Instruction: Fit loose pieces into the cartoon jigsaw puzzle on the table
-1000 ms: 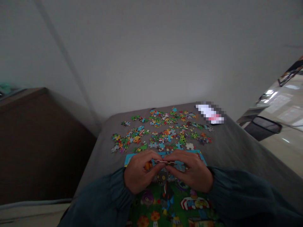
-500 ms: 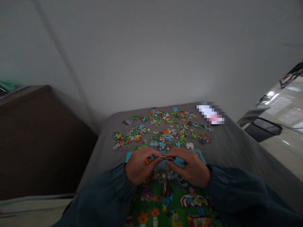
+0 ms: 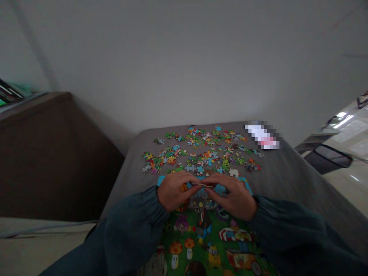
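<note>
Both hands meet in the middle of the view, pinching jigsaw puzzle pieces (image 3: 202,184) seen edge-on between thumbs and fingers. My left hand (image 3: 176,190) grips the left end, and my right hand (image 3: 232,194) grips the right end. Whether the pieces are fully joined cannot be made out. Below the hands lies a colourful picture sheet (image 3: 198,239) with cartoon zombies, mushrooms and plants on green, its blue top edge partly covered by my fingers. Loose puzzle pieces (image 3: 205,156) are spread in loose rows just beyond the sheet.
A grey cloth-covered surface (image 3: 126,184) carries everything and meets a pale wall (image 3: 178,69). A phone (image 3: 261,135) with a blurred screen lies at the far right. To the left stands a dark brown cabinet (image 3: 57,161); a black-framed object (image 3: 330,157) is off the right side.
The view has shifted slightly, so the surface and loose pieces appear a little further right and higher. Both hands keep their pinch on the puzzle pieces.
</note>
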### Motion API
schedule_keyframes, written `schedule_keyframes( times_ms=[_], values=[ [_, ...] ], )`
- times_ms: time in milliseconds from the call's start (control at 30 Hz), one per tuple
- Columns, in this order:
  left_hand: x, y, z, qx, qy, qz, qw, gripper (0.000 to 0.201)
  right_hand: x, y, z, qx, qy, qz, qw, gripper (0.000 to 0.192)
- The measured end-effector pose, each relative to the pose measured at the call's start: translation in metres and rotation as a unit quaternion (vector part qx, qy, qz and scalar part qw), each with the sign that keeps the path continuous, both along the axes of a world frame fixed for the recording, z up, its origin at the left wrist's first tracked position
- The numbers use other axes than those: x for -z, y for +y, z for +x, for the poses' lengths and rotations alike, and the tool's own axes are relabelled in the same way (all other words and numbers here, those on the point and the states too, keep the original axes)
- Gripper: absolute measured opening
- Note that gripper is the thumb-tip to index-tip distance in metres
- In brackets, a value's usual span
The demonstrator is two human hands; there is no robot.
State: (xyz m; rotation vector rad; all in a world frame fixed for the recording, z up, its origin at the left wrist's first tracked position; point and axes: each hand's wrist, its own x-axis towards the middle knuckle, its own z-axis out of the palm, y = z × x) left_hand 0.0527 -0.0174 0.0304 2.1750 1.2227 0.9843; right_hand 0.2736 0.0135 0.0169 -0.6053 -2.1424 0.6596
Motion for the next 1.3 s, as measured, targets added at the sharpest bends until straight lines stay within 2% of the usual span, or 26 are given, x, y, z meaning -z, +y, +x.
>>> schedule_keyframes(
  times_ms=[233,367,433,567,633,700,867,1000,1200,1300],
  values=[
    [-0.003,0.001,0.000,-0.014,0.001,-0.002,1.000,0.023,0.000,-0.003,-0.002,-0.003,0.007,-0.019,1.000,0.020],
    [-0.009,0.005,-0.003,-0.065,0.007,-0.021,0.998,0.026,-0.009,0.012,0.006,-0.001,0.005,0.000,1.000,0.022],
    [-0.011,0.007,-0.005,-0.092,0.004,-0.035,0.995,0.031,-0.013,0.034,0.022,0.045,-0.002,0.019,0.999,0.022],
    [-0.016,0.010,-0.007,-0.120,0.003,-0.075,0.990,0.041,-0.011,0.094,0.070,0.220,-0.070,0.023,0.973,0.022],
    [-0.016,0.010,-0.008,-0.133,0.001,-0.096,0.986,0.042,-0.005,0.117,0.090,0.259,-0.152,0.009,0.954,0.023],
    [-0.014,0.011,-0.009,-0.138,-0.008,-0.122,0.983,0.040,0.001,0.128,0.102,0.263,-0.220,0.004,0.939,0.023],
    [-0.008,0.014,-0.011,-0.128,-0.043,-0.150,0.979,0.038,0.009,0.119,0.097,0.205,-0.280,0.018,0.938,0.028],
    [-0.009,0.015,-0.011,-0.136,-0.039,-0.166,0.976,0.042,0.012,0.113,0.083,0.227,-0.320,0.021,0.920,0.032],
    [-0.009,0.015,-0.011,-0.157,-0.016,-0.193,0.968,0.047,0.016,0.122,0.077,0.286,-0.391,0.023,0.875,0.043],
    [-0.011,0.015,-0.011,-0.170,0.001,-0.217,0.961,0.053,0.016,0.120,0.076,0.284,-0.399,0.024,0.872,0.045]
  ],
)
